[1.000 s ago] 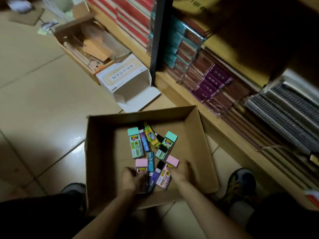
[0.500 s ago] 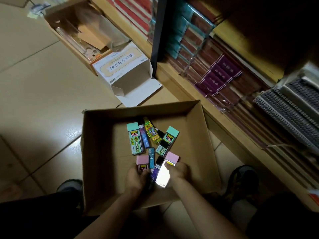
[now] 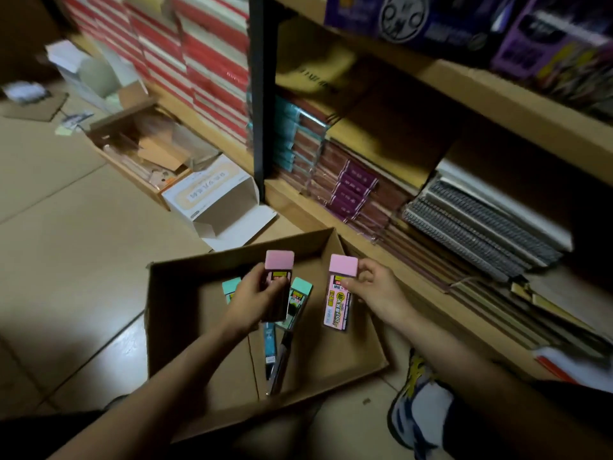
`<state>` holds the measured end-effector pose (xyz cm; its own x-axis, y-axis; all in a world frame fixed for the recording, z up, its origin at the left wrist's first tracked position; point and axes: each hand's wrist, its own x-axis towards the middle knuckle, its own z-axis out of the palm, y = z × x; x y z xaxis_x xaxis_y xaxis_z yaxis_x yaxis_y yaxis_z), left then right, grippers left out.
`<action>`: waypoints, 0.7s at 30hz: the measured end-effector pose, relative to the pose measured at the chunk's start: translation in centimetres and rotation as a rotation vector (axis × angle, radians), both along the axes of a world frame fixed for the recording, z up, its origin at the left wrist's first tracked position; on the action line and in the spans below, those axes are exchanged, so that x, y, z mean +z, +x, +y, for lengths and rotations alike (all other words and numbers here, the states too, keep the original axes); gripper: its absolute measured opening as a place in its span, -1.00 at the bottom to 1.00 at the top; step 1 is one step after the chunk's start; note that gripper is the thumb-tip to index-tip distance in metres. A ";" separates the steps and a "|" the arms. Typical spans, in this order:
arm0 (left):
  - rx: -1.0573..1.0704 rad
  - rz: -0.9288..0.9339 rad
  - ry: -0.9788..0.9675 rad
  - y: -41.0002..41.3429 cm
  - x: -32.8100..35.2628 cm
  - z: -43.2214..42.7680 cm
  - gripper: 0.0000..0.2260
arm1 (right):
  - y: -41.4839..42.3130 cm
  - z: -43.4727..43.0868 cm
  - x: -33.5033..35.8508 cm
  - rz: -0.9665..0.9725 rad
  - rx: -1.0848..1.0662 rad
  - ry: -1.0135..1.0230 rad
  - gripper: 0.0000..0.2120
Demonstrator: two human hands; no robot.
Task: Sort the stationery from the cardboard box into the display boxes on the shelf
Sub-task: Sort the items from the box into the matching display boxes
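Both packs that lay low in the shallow brown cardboard box (image 3: 335,356) a moment ago are now raised clear of its floor, and the view has tilted up toward the wooden shelf (image 3: 497,104). The left hand (image 3: 255,297) grips a pink-capped pack with a dark sleeve (image 3: 278,283), fingers wrapped round its lower half. The right hand (image 3: 374,290) pinches a pink-capped pack with a pale printed label (image 3: 340,293) near its cap, thumb on the face. The two packs hang upright, near each other but apart, above the far half of the box. Left behind in the box are two mint-capped packs (image 3: 300,295), a slim blue tube (image 3: 269,343) and a dark pen (image 3: 282,363). I judge that the matching pink pair is picked and the carry to the shelf comes next. Which display box suits them I cannot tell, as the shelf is blurred and dim. Most of the sorting appears to remain.
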<state>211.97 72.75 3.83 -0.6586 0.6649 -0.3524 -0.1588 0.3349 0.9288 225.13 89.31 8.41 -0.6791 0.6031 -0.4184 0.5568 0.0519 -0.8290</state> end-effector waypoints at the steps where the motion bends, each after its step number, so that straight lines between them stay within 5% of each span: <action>1: 0.007 0.069 0.038 -0.2 1.6 0.8 -0.82 | 0.2 0.5 1.8 0.033 0.009 0.031 -0.79; 13: -0.253 0.397 0.472 3.0 20.0 9.7 -0.77 | 8.5 7.6 24.2 0.515 -0.107 0.480 -0.79; 21: -0.396 0.468 0.627 7.1 27.8 14.4 -0.78 | 17.3 11.4 32.7 0.702 -0.325 0.799 -0.71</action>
